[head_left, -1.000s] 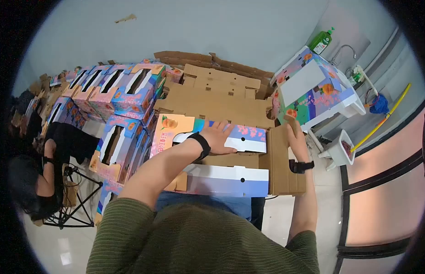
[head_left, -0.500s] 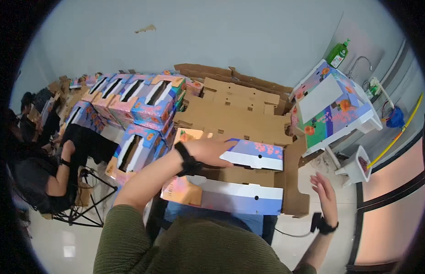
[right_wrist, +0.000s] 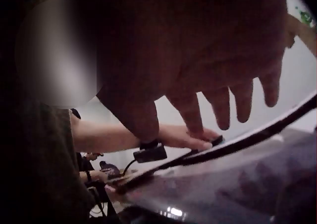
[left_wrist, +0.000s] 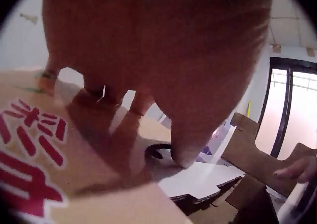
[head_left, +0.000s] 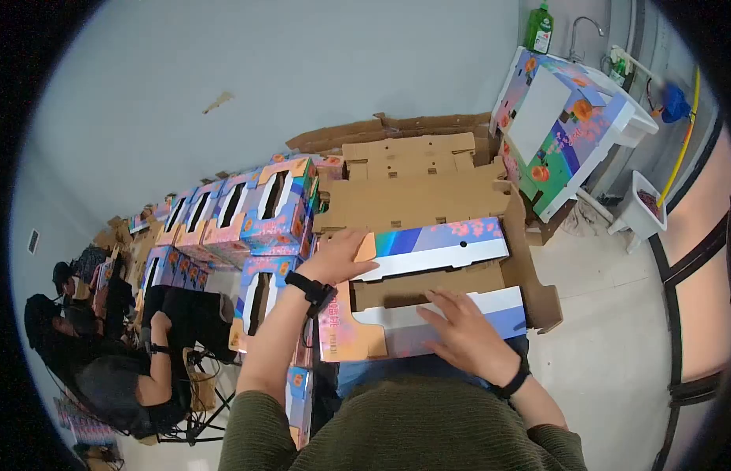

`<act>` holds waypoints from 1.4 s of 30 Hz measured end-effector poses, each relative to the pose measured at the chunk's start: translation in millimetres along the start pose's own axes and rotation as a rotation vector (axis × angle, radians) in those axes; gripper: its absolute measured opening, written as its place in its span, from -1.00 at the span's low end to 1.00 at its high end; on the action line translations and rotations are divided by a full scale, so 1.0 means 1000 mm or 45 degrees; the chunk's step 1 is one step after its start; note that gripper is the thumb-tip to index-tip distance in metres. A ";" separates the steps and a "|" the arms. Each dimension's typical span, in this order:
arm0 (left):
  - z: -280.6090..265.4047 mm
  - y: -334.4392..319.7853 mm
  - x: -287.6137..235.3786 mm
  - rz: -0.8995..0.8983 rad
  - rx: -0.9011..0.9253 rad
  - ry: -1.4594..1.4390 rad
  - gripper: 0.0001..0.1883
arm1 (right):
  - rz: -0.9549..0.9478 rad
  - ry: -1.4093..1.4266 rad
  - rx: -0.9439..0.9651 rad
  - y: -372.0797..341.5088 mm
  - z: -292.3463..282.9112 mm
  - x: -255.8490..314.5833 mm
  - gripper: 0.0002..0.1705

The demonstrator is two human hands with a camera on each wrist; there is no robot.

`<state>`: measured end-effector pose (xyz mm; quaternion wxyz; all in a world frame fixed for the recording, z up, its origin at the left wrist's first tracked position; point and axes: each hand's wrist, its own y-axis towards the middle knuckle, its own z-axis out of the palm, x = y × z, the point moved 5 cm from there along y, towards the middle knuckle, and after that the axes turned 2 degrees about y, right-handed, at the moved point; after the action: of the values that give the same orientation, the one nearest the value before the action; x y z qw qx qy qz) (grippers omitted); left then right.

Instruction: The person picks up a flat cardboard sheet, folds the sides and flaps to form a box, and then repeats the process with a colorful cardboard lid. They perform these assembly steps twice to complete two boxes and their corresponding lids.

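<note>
A printed cardboard carton point(head_left: 436, 237) lies in front of me with a long opening along its top. Its far and near top flaps are folded inward, showing white edges, and a plain brown end flap point(head_left: 533, 275) sticks out on the right. My left hand point(head_left: 334, 257) rests with extended fingers on the peach-coloured left end of the top; the left wrist view shows red lettering point(left_wrist: 37, 130) beside it. Over the near flap point(head_left: 497, 308), my right hand point(head_left: 471, 337) has its fingers spread, fingertips close to the flap's edge. Between the flaps, brown cardboard point(head_left: 397, 294) shows inside.
Behind the carton lie flat brown cardboard sheets point(head_left: 420, 196). Folded printed boxes point(head_left: 275, 228) are stacked at the left, near a seated person point(head_left: 122, 377). At the right stand a sink point(head_left: 640, 118) fronted by a printed carton panel and a white bin point(head_left: 640, 208).
My right hand has left the brown end flap, swung out to the right and come over the near flap. The left hand has slid left along the carton top. The head view has shifted.
</note>
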<state>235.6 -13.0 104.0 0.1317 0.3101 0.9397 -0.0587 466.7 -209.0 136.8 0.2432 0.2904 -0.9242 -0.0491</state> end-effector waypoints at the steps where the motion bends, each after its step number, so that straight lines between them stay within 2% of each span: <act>1: -0.003 0.001 -0.004 -0.003 -0.002 -0.114 -0.13 | 0.021 -0.042 0.042 0.001 0.015 -0.003 -0.16; 5: -0.014 0.002 -0.012 -0.080 0.023 -0.154 -0.24 | 0.088 -0.128 0.108 -0.001 0.040 -0.013 0.07; 6: -0.015 0.002 -0.013 -0.023 -0.064 -0.164 -0.27 | 0.089 -0.174 0.119 -0.002 0.045 -0.017 0.10; 10: -0.012 0.005 -0.007 0.018 -0.122 -0.222 -0.26 | 0.098 -0.264 0.145 -0.005 0.057 -0.024 0.15; 14: -0.028 -0.003 -0.013 -0.188 -0.011 -0.536 -0.26 | 0.087 -0.260 0.149 -0.004 0.058 -0.029 0.13; 16: -0.038 -0.011 -0.020 -0.361 0.142 -0.822 -0.28 | 0.092 -0.255 0.155 -0.002 0.053 -0.029 0.12; 19: -0.037 -0.010 -0.018 -0.206 0.010 -0.776 -0.30 | 0.097 -0.204 0.158 -0.003 0.046 -0.029 0.11; 22: -0.034 -0.007 -0.026 0.045 -0.235 -0.376 -0.33 | 0.074 -0.235 0.093 -0.004 0.043 -0.033 0.10; 25: -0.039 -0.022 -0.058 0.496 -0.745 0.350 -0.36 | 0.059 -0.238 -0.006 -0.002 0.046 -0.038 0.08; 26: -0.035 -0.028 -0.064 0.510 -0.572 0.233 -0.43 | 0.067 -0.227 -0.006 -0.002 0.047 -0.040 0.08; 29: -0.007 -0.045 -0.090 0.540 0.135 -0.126 -0.48 | 0.070 -0.191 -0.008 -0.001 0.044 -0.042 0.07; 32: 0.017 -0.079 -0.104 0.561 0.299 0.029 -0.51 | 0.064 -0.224 -0.006 0.001 0.046 -0.041 0.06; 38: 0.032 -0.090 -0.102 0.524 0.208 -0.082 -0.58 | 0.087 -0.152 -0.016 -0.003 0.045 -0.037 0.06; 42: 0.036 -0.094 -0.096 0.591 0.124 -0.247 -0.66 | 0.075 -0.135 0.003 -0.002 0.045 -0.036 0.06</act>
<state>261.3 -149.3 99.6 0.2161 0.5163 0.8225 -0.1017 471.9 -192.4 81.3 0.1949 0.2605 -0.9440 -0.0560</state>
